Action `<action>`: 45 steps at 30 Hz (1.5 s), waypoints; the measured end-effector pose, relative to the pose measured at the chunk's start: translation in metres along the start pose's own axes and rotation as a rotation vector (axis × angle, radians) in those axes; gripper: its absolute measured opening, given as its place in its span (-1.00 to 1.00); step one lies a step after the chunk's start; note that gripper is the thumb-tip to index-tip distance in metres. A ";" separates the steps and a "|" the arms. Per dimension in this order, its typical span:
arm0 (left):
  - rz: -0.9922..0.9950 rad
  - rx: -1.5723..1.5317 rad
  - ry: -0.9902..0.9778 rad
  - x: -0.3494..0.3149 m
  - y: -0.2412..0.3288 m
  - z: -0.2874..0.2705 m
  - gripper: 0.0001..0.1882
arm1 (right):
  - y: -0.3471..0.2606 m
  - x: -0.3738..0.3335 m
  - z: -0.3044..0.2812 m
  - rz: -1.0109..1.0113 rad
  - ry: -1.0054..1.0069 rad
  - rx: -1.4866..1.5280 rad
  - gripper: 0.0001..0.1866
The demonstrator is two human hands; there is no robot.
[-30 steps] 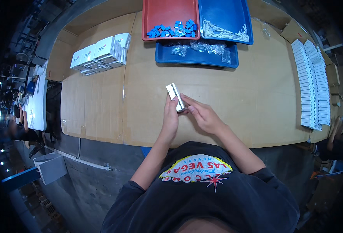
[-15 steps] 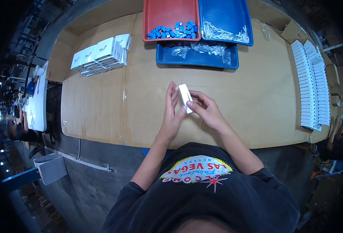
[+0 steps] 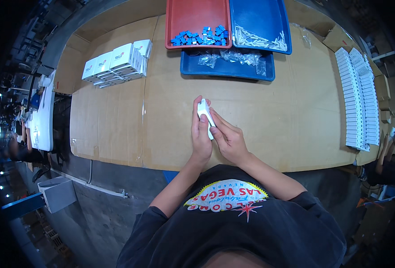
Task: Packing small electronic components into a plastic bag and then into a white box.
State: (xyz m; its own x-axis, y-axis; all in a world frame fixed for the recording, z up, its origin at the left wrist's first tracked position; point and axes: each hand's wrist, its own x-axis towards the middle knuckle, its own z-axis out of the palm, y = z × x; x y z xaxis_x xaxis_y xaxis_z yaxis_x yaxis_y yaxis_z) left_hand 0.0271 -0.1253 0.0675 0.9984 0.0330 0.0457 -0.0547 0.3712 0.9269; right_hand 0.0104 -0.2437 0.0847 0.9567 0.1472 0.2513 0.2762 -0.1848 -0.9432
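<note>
Close to my body, over the cardboard-covered tabletop, I hold a small white box point(image 3: 205, 110) between both hands, tilted on edge. Along its left side my left hand point(image 3: 201, 137) is closed, thumb on the near face and fingers behind. My right hand point(image 3: 230, 141) grips the lower right side, its thumb and fingers pressed against the box. The fingers hide parts of the box, and I cannot see whether its end is open. To the left, similar white boxes point(image 3: 122, 56) with printed lids stand in a stack.
At the back are a red tray point(image 3: 197, 46) of blue pieces, a blue tray point(image 3: 291, 44) of thin white sticks, and a lower blue tray point(image 3: 224, 75) holding clear plastic bags. Long rows of white boxes point(image 3: 355, 102) line the right side of the cardboard tabletop point(image 3: 269, 143).
The white box has come slightly left and nearer to me and turned in my hands. My left hand has closed around it, and my right hand has moved lower on its side.
</note>
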 end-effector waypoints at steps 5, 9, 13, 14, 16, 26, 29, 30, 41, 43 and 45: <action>-0.025 -0.123 -0.021 -0.001 0.003 0.003 -0.30 | -0.001 -0.003 0.002 0.013 0.047 0.061 -0.56; -0.028 -0.158 -0.021 -0.003 0.007 0.005 -0.29 | -0.001 -0.004 0.003 0.006 0.069 0.098 -0.57; -0.041 -0.215 0.001 -0.001 0.010 0.006 -0.32 | -0.001 -0.004 0.005 0.067 0.061 0.190 -0.55; -0.051 -0.238 0.025 -0.001 0.012 0.006 -0.34 | -0.002 -0.002 0.005 0.068 0.061 0.190 -0.55; -0.078 -0.234 0.029 0.005 0.012 0.003 -0.35 | -0.005 0.005 0.001 0.208 -0.001 0.291 -0.53; -0.072 0.133 -0.013 0.009 0.031 0.010 -0.36 | 0.055 0.007 -0.013 0.718 -0.093 0.924 -0.55; -0.005 0.113 -0.191 0.002 0.037 0.017 -0.43 | 0.060 -0.006 -0.019 0.798 -0.221 1.397 -0.51; 0.054 0.241 -0.233 0.001 0.031 0.017 -0.24 | 0.068 -0.012 -0.019 0.768 -0.286 1.432 -0.51; 0.205 0.432 -0.400 -0.004 0.029 0.024 -0.20 | 0.082 -0.026 -0.015 0.666 -0.242 1.454 -0.62; 0.209 0.453 -0.423 -0.002 0.029 0.025 -0.17 | 0.078 -0.021 -0.019 0.714 -0.180 1.383 -0.64; 0.284 0.608 -0.421 0.001 0.026 0.022 -0.08 | 0.071 -0.014 -0.021 0.766 -0.132 1.321 -0.66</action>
State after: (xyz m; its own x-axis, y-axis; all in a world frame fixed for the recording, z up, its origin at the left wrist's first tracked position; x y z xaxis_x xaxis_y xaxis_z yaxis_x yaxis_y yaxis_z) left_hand 0.0265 -0.1358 0.0998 0.8752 -0.3485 0.3356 -0.4124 -0.1747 0.8941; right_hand 0.0190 -0.2789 0.0188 0.7917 0.5181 -0.3237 -0.6097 0.7040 -0.3642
